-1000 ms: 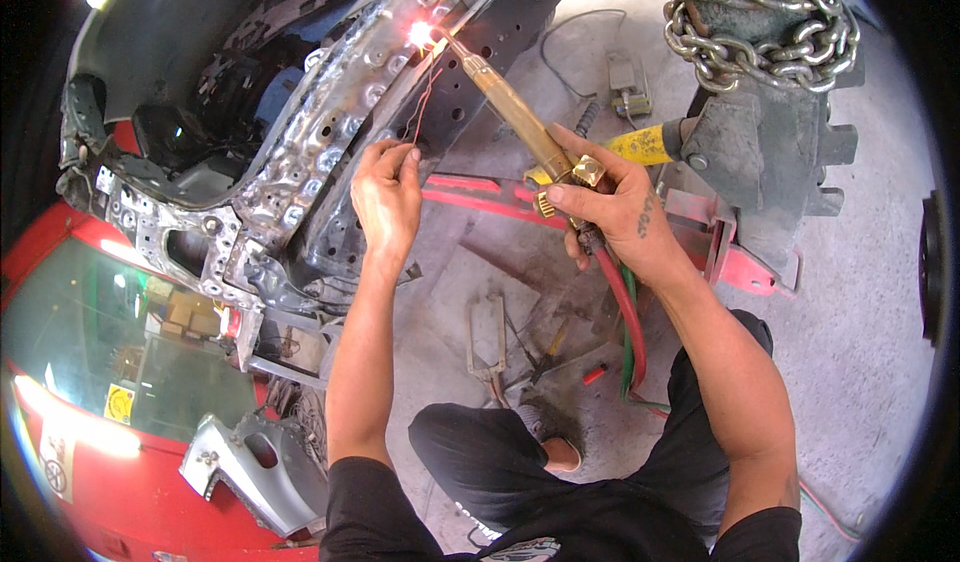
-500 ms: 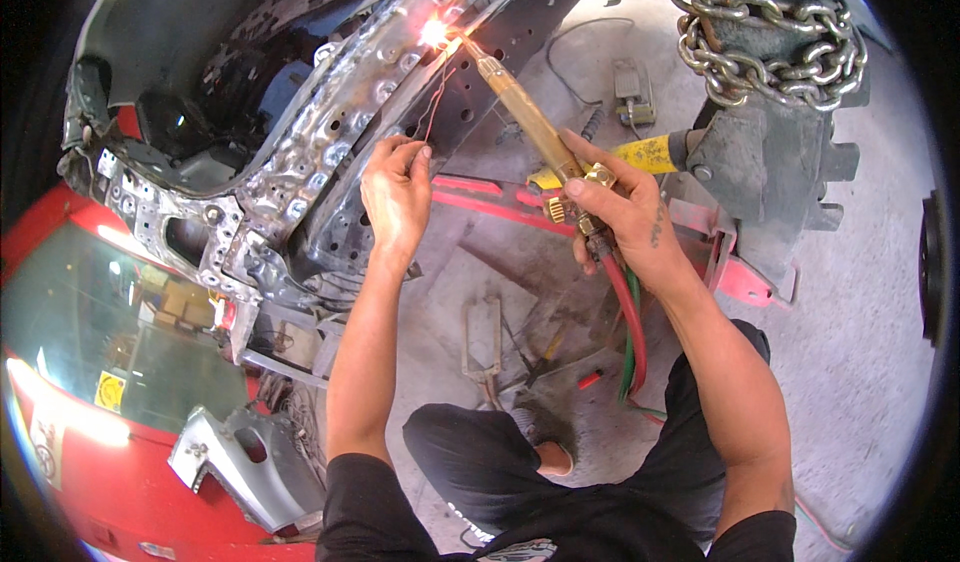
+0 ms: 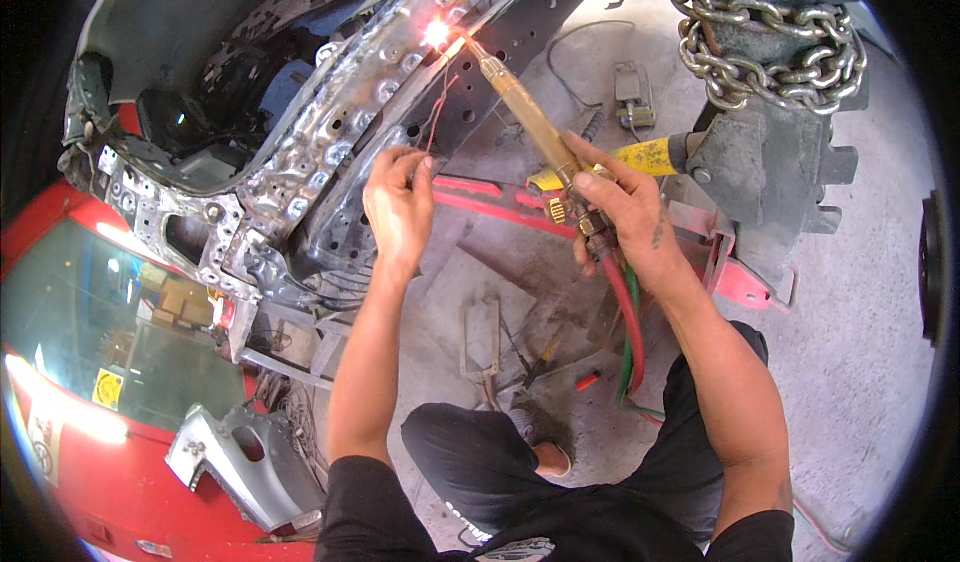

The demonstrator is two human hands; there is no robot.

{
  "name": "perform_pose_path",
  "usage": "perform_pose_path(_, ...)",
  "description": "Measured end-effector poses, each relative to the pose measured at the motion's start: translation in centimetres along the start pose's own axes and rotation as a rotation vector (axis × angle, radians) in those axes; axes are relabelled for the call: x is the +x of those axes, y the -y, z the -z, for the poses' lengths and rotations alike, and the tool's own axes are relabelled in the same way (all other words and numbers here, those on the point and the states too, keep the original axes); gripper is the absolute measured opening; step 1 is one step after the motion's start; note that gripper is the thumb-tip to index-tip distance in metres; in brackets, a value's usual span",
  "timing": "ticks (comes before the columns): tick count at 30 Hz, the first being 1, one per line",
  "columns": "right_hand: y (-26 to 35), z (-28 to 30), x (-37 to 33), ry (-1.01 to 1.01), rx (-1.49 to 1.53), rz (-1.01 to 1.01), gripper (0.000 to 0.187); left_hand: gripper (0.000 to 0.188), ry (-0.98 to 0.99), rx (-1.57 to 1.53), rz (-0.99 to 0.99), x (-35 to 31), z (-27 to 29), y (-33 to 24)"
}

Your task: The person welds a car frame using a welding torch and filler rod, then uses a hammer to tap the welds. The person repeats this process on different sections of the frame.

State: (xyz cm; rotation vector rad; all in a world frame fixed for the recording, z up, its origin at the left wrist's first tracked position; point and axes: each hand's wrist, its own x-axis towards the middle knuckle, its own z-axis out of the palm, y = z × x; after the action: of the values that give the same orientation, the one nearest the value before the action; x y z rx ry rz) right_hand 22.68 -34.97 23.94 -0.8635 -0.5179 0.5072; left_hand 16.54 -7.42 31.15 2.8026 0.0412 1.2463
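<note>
My right hand (image 3: 625,202) is closed around the brass gas torch (image 3: 530,117), near its valve knobs. From its tip comes a bright flame (image 3: 437,34), which plays on the bare, spot-marked metal of a car body frame (image 3: 345,127). A red and a green hose (image 3: 632,332) run down from the torch's back end. Between the fingertips of my left hand (image 3: 398,197) is a thin, bent filler rod (image 3: 438,112). Its upper end reaches up toward the flame; the glare hides whether it touches the metal.
Heavy chain (image 3: 765,52) wraps a dark metal post at the upper right. A yellow cylinder (image 3: 645,155) and red bar (image 3: 500,202) lie beyond my hands. A foot pedal (image 3: 632,97) and a locking clamp (image 3: 480,342) rest on the floor. A red car (image 3: 100,462) stands at left, beside a silver fender (image 3: 245,472).
The left hand has shifted very slightly down and right, and the rod's upper end sits a little lower, farther from the flame. The torch stays nearly in place.
</note>
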Motion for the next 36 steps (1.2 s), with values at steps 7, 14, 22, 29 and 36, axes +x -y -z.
perform_pose_path(7,0.6,-0.2,-0.2,0.001,-0.029,-0.002,0.066,0.012,0.073,-0.22,0.078,-13.4,-3.1,-1.6)
perform_pose_path(14,0.3,-0.3,0.1,-0.002,-0.028,-0.002,0.065,0.014,0.222,-0.306,0.387,-23.1,-6.0,-4.1)
perform_pose_path(22,0.3,-0.7,0.1,-0.026,-0.05,-0.001,0.064,0.015,0.02,-0.266,0.245,-14.3,-1.5,-2.6)
perform_pose_path(29,0.6,-0.8,-0.1,-0.058,-0.098,0.012,0.07,0.015,-0.118,-0.283,0.154,-6.0,-1.1,-1.1)
perform_pose_path(36,1.3,-0.4,-0.3,-0.025,-0.128,0.01,0.073,0.016,-0.114,-0.331,0.148,-1.7,-2.1,-0.4)
